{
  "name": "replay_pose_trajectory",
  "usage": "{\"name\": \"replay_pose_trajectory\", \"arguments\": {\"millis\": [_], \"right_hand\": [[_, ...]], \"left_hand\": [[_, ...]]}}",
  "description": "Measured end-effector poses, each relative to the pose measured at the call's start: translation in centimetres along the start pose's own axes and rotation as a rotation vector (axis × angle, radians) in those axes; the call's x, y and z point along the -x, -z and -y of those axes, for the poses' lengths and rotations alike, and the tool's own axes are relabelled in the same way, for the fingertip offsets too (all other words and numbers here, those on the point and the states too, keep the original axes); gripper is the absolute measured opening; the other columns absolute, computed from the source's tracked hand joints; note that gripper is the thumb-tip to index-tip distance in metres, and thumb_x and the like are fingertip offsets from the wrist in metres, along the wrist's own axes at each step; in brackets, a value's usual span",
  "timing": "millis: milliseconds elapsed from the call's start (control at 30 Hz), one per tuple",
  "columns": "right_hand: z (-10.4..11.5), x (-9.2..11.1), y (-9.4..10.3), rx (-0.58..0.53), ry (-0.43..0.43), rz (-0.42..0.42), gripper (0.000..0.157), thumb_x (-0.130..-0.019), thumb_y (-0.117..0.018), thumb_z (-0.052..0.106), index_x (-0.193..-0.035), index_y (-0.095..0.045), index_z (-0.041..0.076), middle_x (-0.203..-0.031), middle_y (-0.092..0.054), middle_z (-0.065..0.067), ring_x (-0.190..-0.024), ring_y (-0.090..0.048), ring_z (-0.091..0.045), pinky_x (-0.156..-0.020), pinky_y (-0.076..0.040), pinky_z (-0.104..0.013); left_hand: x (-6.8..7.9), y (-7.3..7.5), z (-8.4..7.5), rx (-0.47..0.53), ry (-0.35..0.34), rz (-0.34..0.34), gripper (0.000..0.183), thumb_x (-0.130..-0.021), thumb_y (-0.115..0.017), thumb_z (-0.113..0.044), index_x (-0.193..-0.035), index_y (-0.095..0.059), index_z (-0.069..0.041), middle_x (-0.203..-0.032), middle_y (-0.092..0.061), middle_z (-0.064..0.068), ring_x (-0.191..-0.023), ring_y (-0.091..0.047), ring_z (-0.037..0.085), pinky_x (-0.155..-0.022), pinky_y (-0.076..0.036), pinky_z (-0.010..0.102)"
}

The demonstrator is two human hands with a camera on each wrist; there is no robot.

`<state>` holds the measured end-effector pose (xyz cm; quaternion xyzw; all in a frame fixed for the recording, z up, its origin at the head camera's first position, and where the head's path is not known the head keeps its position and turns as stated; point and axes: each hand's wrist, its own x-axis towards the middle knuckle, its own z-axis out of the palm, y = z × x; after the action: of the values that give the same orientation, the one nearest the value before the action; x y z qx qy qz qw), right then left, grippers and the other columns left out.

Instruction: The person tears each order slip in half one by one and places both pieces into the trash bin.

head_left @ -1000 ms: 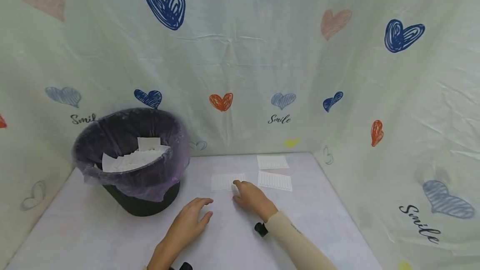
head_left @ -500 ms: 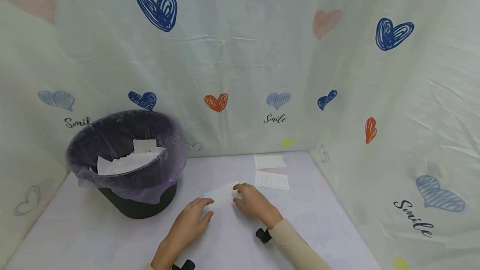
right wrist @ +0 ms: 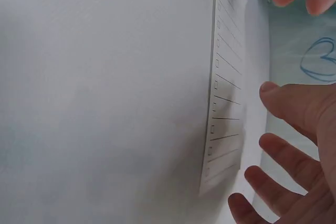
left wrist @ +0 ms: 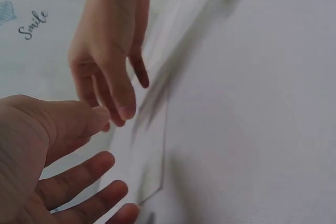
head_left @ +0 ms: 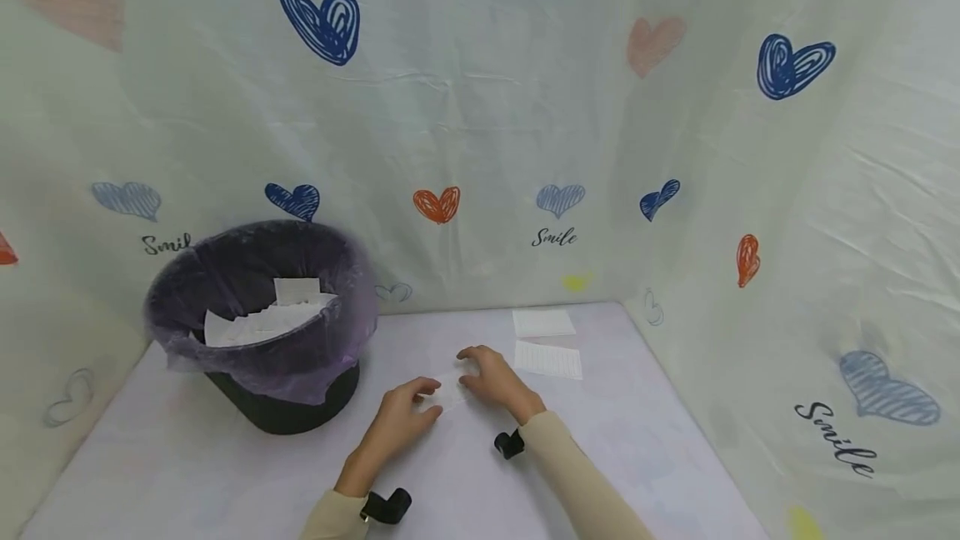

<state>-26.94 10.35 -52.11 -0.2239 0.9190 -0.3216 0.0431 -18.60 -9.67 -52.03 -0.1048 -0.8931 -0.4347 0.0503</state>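
From the head view, we see a ruled card (head_left: 452,394) lying on the bench (head_left: 600,457) between the left hand (head_left: 401,419) and the right hand (head_left: 495,377). Each grip is loose, its thumb and fingers parted and pinching nothing; whether a fingertip brushes the card we cannot tell. We take the hands to flank the card so that both its ends are within reach, and the card to lie flat so that the bench supports its thin sheet. In the right wrist view we note small boxes along one edge, beside the ruled lines. Beyond the right hand, a far card (head_left: 543,323) and a near card (head_left: 547,359) lie to one side, presumably leaving room for handling one alone. At left stands a dark bin (head_left: 300,415) holding white papers (head_left: 266,323); its purple liner (head_left: 315,382) folds over the rim, which we judge keeps it from slipping inward.
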Motion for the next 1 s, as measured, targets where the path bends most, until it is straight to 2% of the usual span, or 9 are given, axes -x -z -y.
{"name": "replay_pose_trajectory", "arguments": {"millis": [67, 167, 267, 333, 467, 600, 700, 867, 1000], "right_hand": [[-0.3, 0.0, -0.5, 0.033, -0.03, 0.01, 0.04, -0.092, -0.075, 0.01, -0.131, -0.065, 0.004, -0.138, -0.062, -0.019, -0.134, -0.056, -0.038, -0.111, -0.045, -0.055], [-0.3, 0.1, -1.2, 0.124, -0.053, 0.034, 0.044, -0.092, -0.077, 0.016, -0.132, -0.064, 0.007, -0.139, -0.062, -0.018, -0.131, -0.057, -0.039, -0.104, -0.047, -0.06], [-0.1, 0.3, -1.5, 0.207, -0.071, 0.053, 0.046, -0.091, -0.079, 0.021, -0.133, -0.065, 0.01, -0.139, -0.061, -0.017, -0.127, -0.058, -0.039, -0.098, -0.049, -0.06], [0.3, 0.4, -1.3, 0.211, -0.084, 0.046, 0.046, -0.089, -0.081, 0.02, -0.131, -0.066, 0.009, -0.135, -0.063, -0.018, -0.122, -0.06, -0.039, -0.095, -0.051, -0.059], [0.5, 0.3, -0.8, 0.121, -0.099, 0.034, 0.039, -0.088, -0.08, 0.011, -0.124, -0.069, 0.003, -0.113, -0.066, -0.015, -0.101, -0.064, -0.029, -0.087, -0.055, -0.045], [0.1, 0.6, -0.8, 0.01, -0.074, 0.039, 0.022, -0.088, -0.075, -0.001, -0.11, -0.073, -0.002, -0.093, -0.066, -0.009, -0.083, -0.058, -0.017, -0.075, -0.052, -0.032], [-0.3, 0.8, -0.9, -0.033, -0.075, 0.034, 0.017, -0.089, -0.073, -0.002, -0.105, -0.075, -0.001, -0.094, -0.068, -0.008, -0.085, -0.059, -0.015, -0.077, -0.053, -0.031], [-0.5, 1.1, -0.8, -0.083, -0.093, 0.046, 0.019, -0.086, -0.079, -0.001, -0.105, -0.075, 0.0, -0.093, -0.07, -0.007, -0.085, -0.063, -0.015, -0.077, -0.054, -0.029], [-0.3, 1.3, -0.5, -0.065, -0.062, 0.074, 0.023, -0.083, -0.082, 0.001, -0.105, -0.075, 0.002, -0.09, -0.07, -0.004, -0.081, -0.06, -0.011, -0.075, -0.052, -0.025]], "left_hand": [[-0.2, -0.7, 0.5, 0.043, 0.009, 0.031, 0.031, -0.086, -0.079, -0.006, -0.116, -0.072, -0.002, -0.117, -0.074, 0.017, -0.109, -0.069, 0.036, -0.093, -0.054, 0.053], [0.0, -1.2, 1.2, 0.022, -0.004, 0.064, 0.03, -0.086, -0.08, -0.007, -0.115, -0.072, -0.003, -0.118, -0.074, 0.016, -0.114, -0.068, 0.037, -0.096, -0.053, 0.054], [0.3, -1.2, 1.6, 0.004, -0.017, 0.1, 0.029, -0.085, -0.079, -0.006, -0.114, -0.073, -0.004, -0.12, -0.074, 0.016, -0.118, -0.067, 0.038, -0.099, -0.051, 0.056], [0.4, -0.9, 1.6, -0.003, -0.023, 0.127, 0.028, -0.086, -0.079, -0.007, -0.114, -0.073, -0.004, -0.121, -0.074, 0.016, -0.12, -0.066, 0.038, -0.101, -0.05, 0.057], [0.5, -0.2, 1.4, -0.017, -0.038, 0.177, 0.027, -0.088, -0.077, -0.008, -0.114, -0.073, -0.003, -0.121, -0.074, 0.016, -0.121, -0.066, 0.039, -0.101, -0.05, 0.058], [0.7, 0.5, 0.9, -0.035, -0.032, 0.222, 0.028, -0.09, -0.075, -0.008, -0.117, -0.072, -0.001, -0.122, -0.073, 0.018, -0.123, -0.064, 0.041, -0.103, -0.048, 0.059], [0.7, 0.7, 0.7, -0.038, -0.023, 0.235, 0.029, -0.091, -0.074, -0.008, -0.118, -0.072, 0.0, -0.124, -0.072, 0.02, -0.125, -0.062, 0.043, -0.104, -0.047, 0.06], [0.8, 0.8, 0.4, -0.051, 0.011, 0.255, 0.031, -0.091, -0.074, -0.009, -0.12, -0.071, 0.001, -0.127, -0.07, 0.021, -0.127, -0.061, 0.043, -0.105, -0.047, 0.059], [0.7, 0.8, 0.1, -0.07, 0.032, 0.289, 0.039, -0.091, -0.075, -0.011, -0.127, -0.067, 0.003, -0.132, -0.067, 0.023, -0.13, -0.059, 0.044, -0.108, -0.045, 0.06]]}}
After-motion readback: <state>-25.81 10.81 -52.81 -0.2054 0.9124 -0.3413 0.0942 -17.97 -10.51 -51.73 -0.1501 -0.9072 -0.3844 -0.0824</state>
